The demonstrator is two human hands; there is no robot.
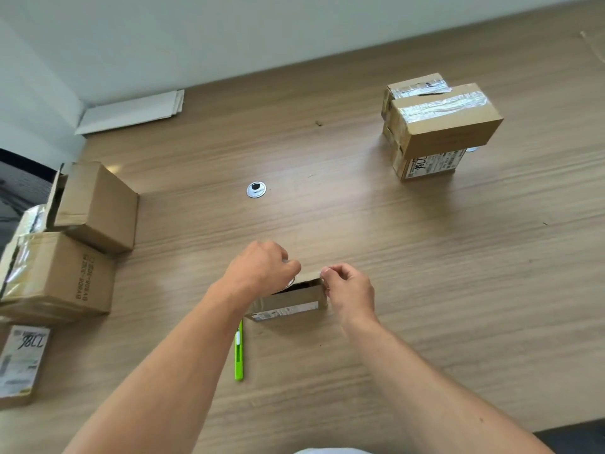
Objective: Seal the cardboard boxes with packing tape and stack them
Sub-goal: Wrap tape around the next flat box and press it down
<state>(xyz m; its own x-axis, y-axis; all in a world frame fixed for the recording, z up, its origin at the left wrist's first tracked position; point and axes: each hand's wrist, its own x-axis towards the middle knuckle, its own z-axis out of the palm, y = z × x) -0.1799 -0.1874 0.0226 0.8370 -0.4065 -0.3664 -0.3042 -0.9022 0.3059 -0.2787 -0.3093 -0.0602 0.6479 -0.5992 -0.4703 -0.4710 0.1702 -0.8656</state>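
Observation:
A small cardboard box (288,304) with a white label stands on the wooden table (425,257) just in front of me. My left hand (262,267) is curled over its top and grips what looks like a roll of clear tape (290,283), mostly hidden under the fingers. My right hand (348,290) is at the box's right top corner, where thumb and forefinger pinch a thin clear tape end. At the back right stands a stack of taped boxes (442,126) with shiny tape across their tops.
A green utility knife (239,353) lies just left of my left forearm. Several cardboard boxes (95,208) crowd the table's left edge, one with open flaps. Flat white card (131,113) lies by the wall. A round cable grommet (256,190) is set in the table.

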